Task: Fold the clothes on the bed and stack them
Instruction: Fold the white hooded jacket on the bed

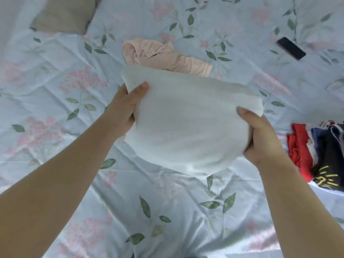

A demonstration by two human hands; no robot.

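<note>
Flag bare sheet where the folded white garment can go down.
Widest bare sheet: near side, below the white garment. Also the left side, between beige pillow and left hand. A smaller patch lies between phone and clothes stack. Crowded: right edge at the stack, and centre-far where the pink garment lies.

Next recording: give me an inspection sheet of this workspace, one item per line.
Surface: bed sheet, pale blue floral print, wrinkled.
Job's things: white garment, folded, held between both hands; pink garment crumpled and unfolded beyond it; stack of folded clothes at the right edge, red, navy and black.
Clutter: black phone far right; beige pillow far left.
Hands: left hand grips the white garment's left edge, thumb on top; right hand grips its right edge.
Cables: nothing seen.
Surroundings: nothing seen beyond the bed.
</note>
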